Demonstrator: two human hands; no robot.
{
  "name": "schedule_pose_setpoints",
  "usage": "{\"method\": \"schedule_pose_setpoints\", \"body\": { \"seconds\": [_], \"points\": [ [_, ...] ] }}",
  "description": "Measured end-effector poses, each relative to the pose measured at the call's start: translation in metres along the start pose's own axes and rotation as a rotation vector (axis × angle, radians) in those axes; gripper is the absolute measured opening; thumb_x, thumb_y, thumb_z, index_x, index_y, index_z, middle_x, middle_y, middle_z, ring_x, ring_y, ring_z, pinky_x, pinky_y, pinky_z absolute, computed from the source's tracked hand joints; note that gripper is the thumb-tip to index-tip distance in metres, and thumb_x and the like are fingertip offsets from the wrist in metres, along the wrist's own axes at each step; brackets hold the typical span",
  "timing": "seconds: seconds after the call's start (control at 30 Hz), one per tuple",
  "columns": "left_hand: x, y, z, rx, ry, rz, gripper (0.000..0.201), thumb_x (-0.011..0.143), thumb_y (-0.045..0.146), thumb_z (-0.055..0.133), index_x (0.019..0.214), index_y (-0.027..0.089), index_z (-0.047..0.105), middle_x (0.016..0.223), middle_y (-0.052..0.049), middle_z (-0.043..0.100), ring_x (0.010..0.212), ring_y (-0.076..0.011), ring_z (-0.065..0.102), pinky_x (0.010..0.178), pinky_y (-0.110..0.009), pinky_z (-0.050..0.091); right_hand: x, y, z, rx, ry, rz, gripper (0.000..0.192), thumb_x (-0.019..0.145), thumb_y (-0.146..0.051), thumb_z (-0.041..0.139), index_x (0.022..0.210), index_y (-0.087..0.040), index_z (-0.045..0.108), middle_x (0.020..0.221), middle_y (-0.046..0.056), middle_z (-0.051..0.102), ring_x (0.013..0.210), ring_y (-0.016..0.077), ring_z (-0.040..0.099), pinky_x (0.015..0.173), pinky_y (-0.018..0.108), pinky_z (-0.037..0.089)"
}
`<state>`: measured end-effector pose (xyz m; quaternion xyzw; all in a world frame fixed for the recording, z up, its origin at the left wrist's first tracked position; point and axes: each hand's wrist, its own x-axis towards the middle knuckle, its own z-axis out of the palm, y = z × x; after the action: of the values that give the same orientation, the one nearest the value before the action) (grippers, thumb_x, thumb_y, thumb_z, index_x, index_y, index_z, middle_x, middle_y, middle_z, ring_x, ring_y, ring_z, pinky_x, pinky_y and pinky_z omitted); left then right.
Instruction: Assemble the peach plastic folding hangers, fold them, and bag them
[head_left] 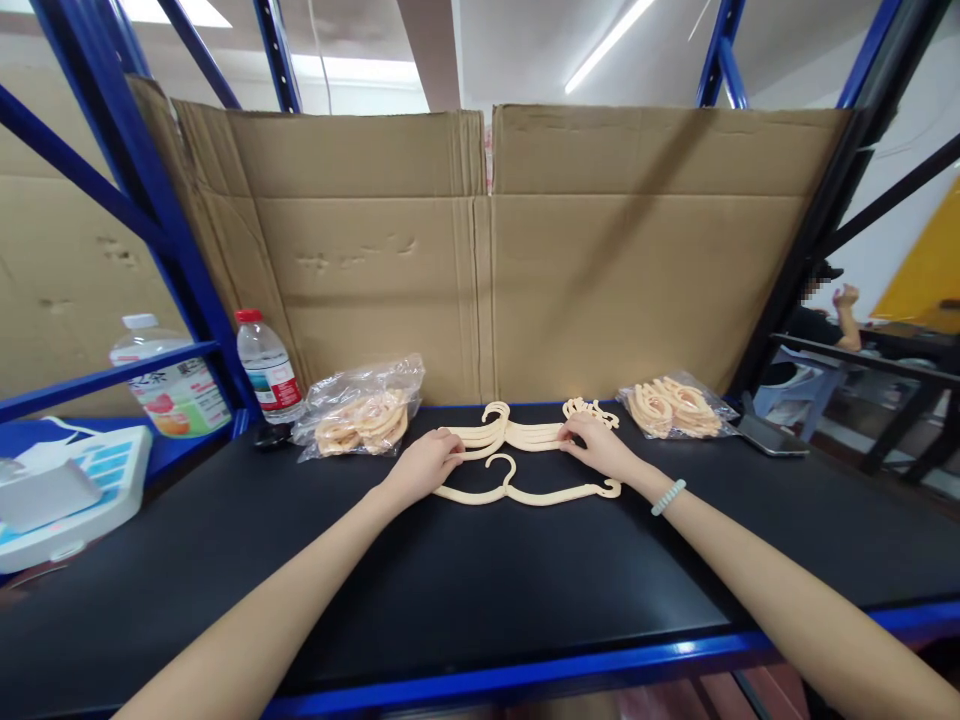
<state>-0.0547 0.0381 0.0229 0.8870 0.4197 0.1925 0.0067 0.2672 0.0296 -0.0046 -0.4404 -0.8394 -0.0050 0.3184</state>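
Note:
A stack of several cream-coloured hangers (534, 436) lies on the black tabletop, their hooks bunched together at the middle. My left hand (426, 465) pinches the stack's left end, fingers curled around it. At the opposite end, my right hand (602, 450) grips the stack between thumb and fingers. A single hanger (551, 497) lies flat nearer to me, its hook pointing away; its left tip is close to my left hand. The hangers' curled right ends (589, 410) fan out behind my right hand.
Clear plastic bags of hangers lie at the back left (364, 425) and back right (675, 408). A red-capped bottle (270, 370), a large jug (176, 385) and a white device (75, 495) are on the left. A phone-like slab (776, 438) lies right. Cardboard (375, 260) stands behind; another person sits beyond.

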Motion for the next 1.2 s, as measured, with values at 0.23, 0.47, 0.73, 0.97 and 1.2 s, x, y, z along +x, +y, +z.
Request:
{"method": "schedule_pose_setpoints", "body": {
  "seconds": [0.23, 0.47, 0.73, 0.97, 1.2],
  "points": [
    [-0.001, 0.001, 0.002, -0.052, 0.086, -0.015, 0.011, 0.084, 0.011, 0.045, 0.087, 0.019, 0.052, 0.081, -0.004, 0.062, 0.074, -0.0212, 0.062, 0.068, -0.03, 0.045, -0.001, -0.007, -0.005, 0.032, 0.046, -0.017, 0.006, 0.083, -0.017, 0.059, 0.077, -0.019, 0.058, 0.078, 0.004, 0.06, 0.077, 0.019, 0.054, 0.074, 0.033, 0.044],
    [0.002, 0.001, 0.003, -0.165, 0.303, -0.038, 0.022, 0.088, 0.013, 0.039, 0.105, 0.019, 0.052, 0.099, -0.008, 0.064, 0.091, -0.0208, 0.062, 0.081, -0.032, 0.047, -0.002, 0.005, -0.022, 0.032, 0.182, 0.052, 0.013, 0.089, -0.03, 0.053, 0.084, -0.02, 0.061, 0.082, 0.004, 0.065, 0.075, 0.0177, 0.059, 0.069, 0.03, 0.048],
    [0.0, -0.004, 0.007, -0.278, 0.378, -0.069, 0.022, 0.085, 0.013, 0.041, 0.096, 0.018, 0.06, 0.084, -0.005, 0.064, 0.078, -0.0189, 0.062, 0.075, -0.031, 0.048, -0.015, 0.06, -0.036, -0.146, 0.207, 0.182, 0.023, 0.086, -0.03, 0.048, 0.091, -0.019, 0.067, 0.086, 0.009, 0.07, 0.079, 0.0245, 0.062, 0.072, 0.04, 0.051],
    [-0.002, 0.003, 0.009, -0.37, 0.359, -0.108, 0.02, 0.08, 0.012, 0.044, 0.091, 0.018, 0.06, 0.079, -0.003, 0.064, 0.07, -0.0176, 0.063, 0.07, -0.031, 0.049, -0.011, 0.056, -0.015, -0.306, 0.017, 0.095, 0.047, 0.083, -0.005, 0.037, 0.123, -0.016, 0.058, 0.124, 0.012, 0.061, 0.115, 0.0261, 0.051, 0.094, 0.043, 0.043],
    [-0.004, 0.011, 0.009, -0.427, 0.377, -0.162, 0.019, 0.081, 0.016, 0.044, 0.091, 0.019, 0.06, 0.083, -0.004, 0.065, 0.077, -0.0193, 0.063, 0.074, -0.033, 0.049, -0.008, 0.052, -0.014, -0.37, -0.022, 0.075, 0.035, 0.081, -0.003, 0.042, 0.099, -0.018, 0.068, 0.103, 0.012, 0.068, 0.101, 0.0266, 0.054, 0.086, 0.041, 0.044]
  ]
}}
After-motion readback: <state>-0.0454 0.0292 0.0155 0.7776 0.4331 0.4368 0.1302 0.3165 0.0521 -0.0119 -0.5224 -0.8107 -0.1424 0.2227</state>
